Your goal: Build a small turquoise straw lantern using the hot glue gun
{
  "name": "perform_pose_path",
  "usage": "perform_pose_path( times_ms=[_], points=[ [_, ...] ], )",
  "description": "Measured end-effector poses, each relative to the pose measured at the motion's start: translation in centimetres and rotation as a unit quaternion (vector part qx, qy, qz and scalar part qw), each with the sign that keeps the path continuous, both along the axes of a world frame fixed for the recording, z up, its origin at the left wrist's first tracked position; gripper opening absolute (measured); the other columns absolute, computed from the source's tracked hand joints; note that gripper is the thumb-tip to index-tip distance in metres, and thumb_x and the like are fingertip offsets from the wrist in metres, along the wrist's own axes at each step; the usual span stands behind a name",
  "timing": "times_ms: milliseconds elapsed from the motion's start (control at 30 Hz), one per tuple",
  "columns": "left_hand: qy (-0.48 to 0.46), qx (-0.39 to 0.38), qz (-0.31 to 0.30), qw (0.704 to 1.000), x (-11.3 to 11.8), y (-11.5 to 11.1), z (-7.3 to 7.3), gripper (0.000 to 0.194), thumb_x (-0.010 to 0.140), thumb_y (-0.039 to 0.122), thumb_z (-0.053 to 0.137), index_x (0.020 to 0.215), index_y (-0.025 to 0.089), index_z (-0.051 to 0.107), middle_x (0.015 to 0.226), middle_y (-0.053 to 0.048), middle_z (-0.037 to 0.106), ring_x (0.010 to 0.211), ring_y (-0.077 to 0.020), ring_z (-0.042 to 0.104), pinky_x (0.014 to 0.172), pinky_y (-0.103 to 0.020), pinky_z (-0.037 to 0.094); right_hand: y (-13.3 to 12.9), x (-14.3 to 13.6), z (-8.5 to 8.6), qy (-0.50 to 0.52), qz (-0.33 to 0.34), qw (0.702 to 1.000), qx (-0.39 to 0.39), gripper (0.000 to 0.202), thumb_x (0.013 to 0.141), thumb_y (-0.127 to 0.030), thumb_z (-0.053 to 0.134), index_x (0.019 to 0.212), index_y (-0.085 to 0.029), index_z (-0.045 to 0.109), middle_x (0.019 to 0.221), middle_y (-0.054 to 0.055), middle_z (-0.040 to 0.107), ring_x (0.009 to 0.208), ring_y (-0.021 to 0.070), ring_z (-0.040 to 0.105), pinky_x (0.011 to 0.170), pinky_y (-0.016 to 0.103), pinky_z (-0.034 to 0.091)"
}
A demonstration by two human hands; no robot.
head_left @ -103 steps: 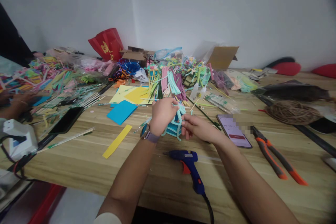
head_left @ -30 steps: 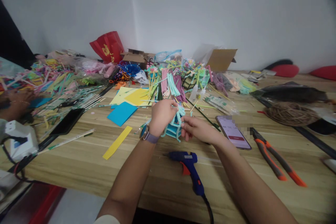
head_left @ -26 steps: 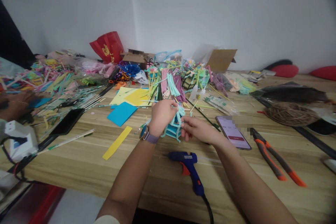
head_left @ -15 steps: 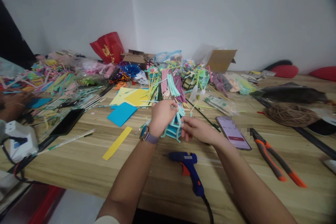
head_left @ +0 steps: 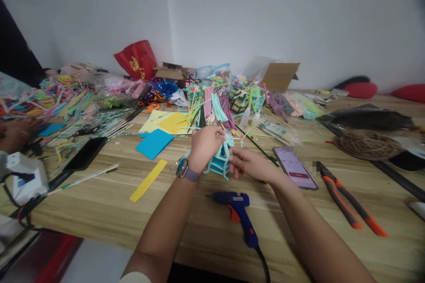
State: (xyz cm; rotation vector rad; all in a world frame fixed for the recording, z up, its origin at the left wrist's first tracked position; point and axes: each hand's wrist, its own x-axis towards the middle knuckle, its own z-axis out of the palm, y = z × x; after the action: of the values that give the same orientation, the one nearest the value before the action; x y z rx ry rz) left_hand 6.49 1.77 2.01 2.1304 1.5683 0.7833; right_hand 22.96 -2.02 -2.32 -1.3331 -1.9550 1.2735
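A small turquoise structure with blue tiers and fuzzy pipe cleaners along its edges stands on the wooden table between my hands. My left hand, a watch on its wrist, curls over the top left of it, with thumb and forefinger closed at the upper pipe cleaner. From the right, my right hand pinches the pipe cleaner hanging down that side. The fingertips partly cover what they grip. Just in front of the structure lies a blue hot glue gun with a red trigger, its cord running toward me.
Orange-handled pliers and a lit phone lie at right, near coiled brown cord. Yellow strip and blue sheet lie left. Bundled pipe cleaners stand behind. Another person's hand is at far left.
My hands and the turquoise structure have stayed practically in place. At the far left, the other person's hand has shifted slightly.
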Motion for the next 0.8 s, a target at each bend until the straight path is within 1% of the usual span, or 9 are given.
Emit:
perform_pose_path(
  times_ms=[133,200,300,400,533,600,667,800],
  points=[
    [-0.025,0.006,-0.051,0.998,-0.6,1.0,-0.7,0.025,0.086,0.028,0.052,0.09,0.02,0.075,0.091,-0.002,0.075,0.083,-0.0172,0.064,0.075,-0.026,0.045,-0.1,-0.1,0.2,0.002,0.004,1.0,-0.002,0.023,0.089,-0.042,0.049,0.08,-0.022,0.044,0.069,-0.001,0.063,0.054,0.0121,0.063,0.054,0.025,0.046],
    [-0.033,0.005,-0.063,0.997,-0.9,1.3,-0.9,0.025,0.086,0.026,0.051,0.092,0.019,0.075,0.092,-0.003,0.075,0.081,-0.0163,0.064,0.071,-0.024,0.044,-0.1,-0.1,0.3,0.003,0.004,1.0,-0.004,0.022,0.089,-0.04,0.048,0.079,-0.021,0.044,0.069,-0.001,0.063,0.055,0.012,0.063,0.055,0.025,0.046],
    [-0.035,-0.006,-0.051,0.998,-1.0,1.4,-0.8,0.026,0.086,0.026,0.051,0.093,0.019,0.074,0.09,-0.003,0.074,0.078,-0.0154,0.063,0.067,-0.023,0.043,-0.2,-0.2,0.4,0.003,0.002,1.0,-0.005,0.02,0.09,-0.038,0.047,0.08,-0.021,0.043,0.069,-0.001,0.063,0.055,0.0116,0.062,0.056,0.025,0.047],
    [-0.026,-0.01,-0.048,0.998,-0.9,0.9,-0.3,0.029,0.088,0.03,0.049,0.09,0.02,0.075,0.087,-0.002,0.074,0.076,-0.0156,0.062,0.065,-0.024,0.04,-0.2,-0.2,0.3,0.003,0.003,1.0,-0.001,0.02,0.09,-0.039,0.047,0.079,-0.021,0.045,0.069,-0.001,0.063,0.055,0.0115,0.062,0.056,0.025,0.048],
    [-0.008,0.01,0.011,1.0,-0.5,0.2,0.0,0.031,0.089,0.037,0.048,0.091,0.021,0.074,0.088,-0.003,0.074,0.078,-0.017,0.063,0.067,-0.025,0.04,-0.2,-0.2,0.2,-0.003,0.001,1.0,0.012,0.02,0.089,-0.038,0.047,0.079,-0.021,0.045,0.069,-0.001,0.064,0.054,0.0118,0.062,0.054,0.025,0.047],
    [0.002,0.017,0.032,0.999,-0.1,-0.2,0.0,0.033,0.089,0.042,0.047,0.091,0.022,0.074,0.089,-0.004,0.075,0.081,-0.0184,0.064,0.07,-0.026,0.039,-0.2,-0.3,0.2,-0.009,-0.001,1.0,0.014,0.018,0.089,-0.036,0.046,0.079,-0.022,0.044,0.068,-0.001,0.064,0.054,0.0119,0.062,0.054,0.025,0.046],
    [0.01,0.02,0.034,0.999,0.3,-0.4,-0.2,0.034,0.089,0.044,0.047,0.09,0.023,0.074,0.091,-0.004,0.075,0.083,-0.0196,0.064,0.072,-0.028,0.039,-0.3,-0.4,0.3,-0.016,-0.003,1.0,0.017,0.017,0.09,-0.035,0.045,0.079,-0.022,0.044,0.068,0.0,0.064,0.054,0.012,0.062,0.054,0.024,0.046],
    [0.007,0.021,0.033,0.999,0.7,-0.3,-0.6,0.031,0.087,0.041,0.049,0.088,0.024,0.075,0.089,-0.003,0.075,0.083,-0.0192,0.065,0.07,-0.028,0.038,-0.3,-0.9,0.3,-0.032,-0.005,0.999,0.035,0.016,0.09,-0.032,0.042,0.077,-0.022,0.044,0.067,-0.001,0.065,0.053,0.012,0.062,0.053,0.024,0.046]
  ],
)
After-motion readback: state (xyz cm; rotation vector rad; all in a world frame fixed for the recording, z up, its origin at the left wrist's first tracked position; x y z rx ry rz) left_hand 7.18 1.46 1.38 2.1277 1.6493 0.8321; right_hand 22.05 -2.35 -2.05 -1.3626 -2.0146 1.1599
